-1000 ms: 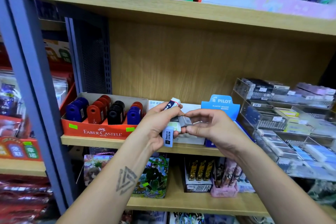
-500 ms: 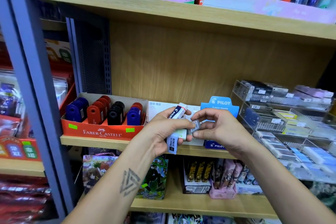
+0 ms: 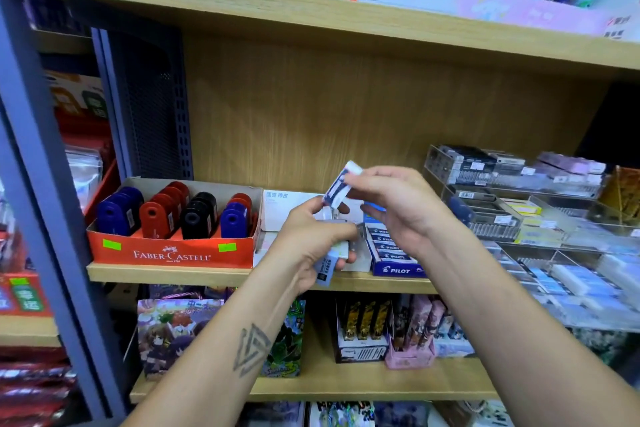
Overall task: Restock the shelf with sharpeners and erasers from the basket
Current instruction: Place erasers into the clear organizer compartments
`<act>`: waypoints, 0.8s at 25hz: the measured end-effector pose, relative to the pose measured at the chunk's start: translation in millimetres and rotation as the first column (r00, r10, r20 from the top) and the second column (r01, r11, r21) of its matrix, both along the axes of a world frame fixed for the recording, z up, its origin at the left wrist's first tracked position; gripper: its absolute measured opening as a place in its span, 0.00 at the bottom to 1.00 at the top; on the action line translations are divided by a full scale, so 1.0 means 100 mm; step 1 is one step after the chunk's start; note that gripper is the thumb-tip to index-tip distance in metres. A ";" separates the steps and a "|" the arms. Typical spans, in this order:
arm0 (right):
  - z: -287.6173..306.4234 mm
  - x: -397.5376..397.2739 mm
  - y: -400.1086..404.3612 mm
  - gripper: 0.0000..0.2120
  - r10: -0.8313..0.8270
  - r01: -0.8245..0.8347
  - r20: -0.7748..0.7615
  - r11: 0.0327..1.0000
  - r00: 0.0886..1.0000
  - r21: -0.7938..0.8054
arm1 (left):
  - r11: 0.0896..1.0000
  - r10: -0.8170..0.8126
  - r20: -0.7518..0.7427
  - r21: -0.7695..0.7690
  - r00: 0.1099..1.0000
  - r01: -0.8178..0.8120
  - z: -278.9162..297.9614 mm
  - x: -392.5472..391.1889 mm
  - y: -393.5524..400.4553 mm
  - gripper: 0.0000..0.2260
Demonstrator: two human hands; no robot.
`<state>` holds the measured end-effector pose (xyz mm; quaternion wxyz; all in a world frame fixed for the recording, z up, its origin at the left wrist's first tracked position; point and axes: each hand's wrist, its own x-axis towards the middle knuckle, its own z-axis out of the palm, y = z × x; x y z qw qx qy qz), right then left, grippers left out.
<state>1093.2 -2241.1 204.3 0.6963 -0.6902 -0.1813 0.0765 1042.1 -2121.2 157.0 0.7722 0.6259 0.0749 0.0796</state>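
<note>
Up in front of the shelf, the right hand pinches one sleeved eraser between thumb and fingers; its long axis tilts, white end pointing up and right, dark sleeve end down toward the left hand. That hand is curled round a small bundle of erasers, the lowest one pointing down past the palm. Both hands hover just before the Pilot box, with the sharpener box well to the left.
</note>
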 end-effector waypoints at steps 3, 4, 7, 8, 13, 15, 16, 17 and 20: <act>-0.01 0.19 -0.28 0.01 -0.044 0.045 -0.011 0.974 0.999 0.220 | 0.998 0.001 -0.013 -0.068 1.000 -0.002 0.02 0.05 -0.02 0.14; -0.07 0.27 -0.38 0.03 -0.113 0.106 0.052 0.988 0.992 0.113 | 0.997 0.000 -0.011 -0.079 1.000 -0.001 0.02 0.06 -0.05 0.14; -0.28 0.47 -0.60 0.06 -0.150 0.287 0.327 0.859 0.933 -0.425 | 0.997 -0.008 -0.018 -0.073 1.000 0.007 0.04 0.10 -0.15 0.13; -0.34 0.51 -0.63 0.04 -0.111 0.311 0.366 0.776 0.924 -0.549 | 0.997 -0.009 -0.021 -0.074 1.000 0.008 0.04 0.11 -0.17 0.13; -0.40 0.47 -0.75 0.05 0.100 0.321 0.425 0.511 0.899 -0.798 | 0.996 -0.029 -0.021 -0.088 0.999 0.027 0.05 0.14 -0.27 0.13; -0.37 0.43 -0.76 0.11 0.181 0.282 0.380 0.409 0.907 -0.868 | 0.996 -0.035 -0.021 -0.086 0.999 0.033 0.04 0.14 -0.27 0.13; -0.35 0.44 -0.76 0.13 0.213 0.277 0.370 0.365 0.904 -0.889 | 0.996 -0.038 -0.022 -0.082 0.999 0.036 0.04 0.15 -0.27 0.13; -0.32 0.45 -0.76 0.14 0.230 0.287 0.375 0.340 0.898 -0.896 | 0.996 -0.041 -0.025 -0.077 0.999 0.039 0.03 0.15 -0.27 0.13; -0.19 0.44 -0.84 0.13 0.222 0.341 0.433 0.355 0.874 -0.870 | 0.997 -0.062 -0.041 -0.049 0.997 0.060 0.02 0.16 -0.29 0.13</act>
